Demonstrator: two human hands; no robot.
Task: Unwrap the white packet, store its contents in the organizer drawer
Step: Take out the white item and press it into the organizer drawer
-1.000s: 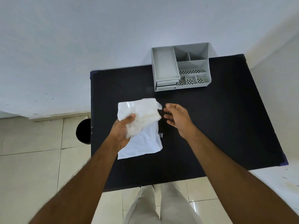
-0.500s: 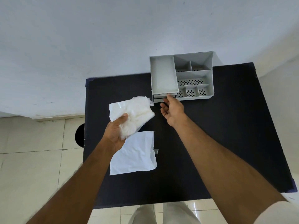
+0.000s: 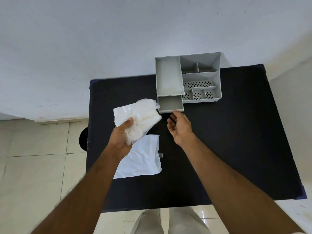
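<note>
My left hand grips a crumpled clear bag of soft white contents, held above the black table just left of the drawer. The empty white wrapper lies flat on the table below that hand. A grey desk organizer stands at the table's far edge. Its lower drawer is pulled out toward me and looks empty. My right hand sits palm up right at the drawer's front edge, fingertips touching or almost touching it, holding nothing.
A white wall rises behind the table. Pale floor tiles lie to the left, with a dark round object partly hidden by the table's left edge. A small clear scrap lies beside the wrapper. My legs show under the near edge.
My right hand reached to the organizer and drew the lower drawer out toward me. My left hand lifted the bag of contents off the wrapper, which stayed on the table.
</note>
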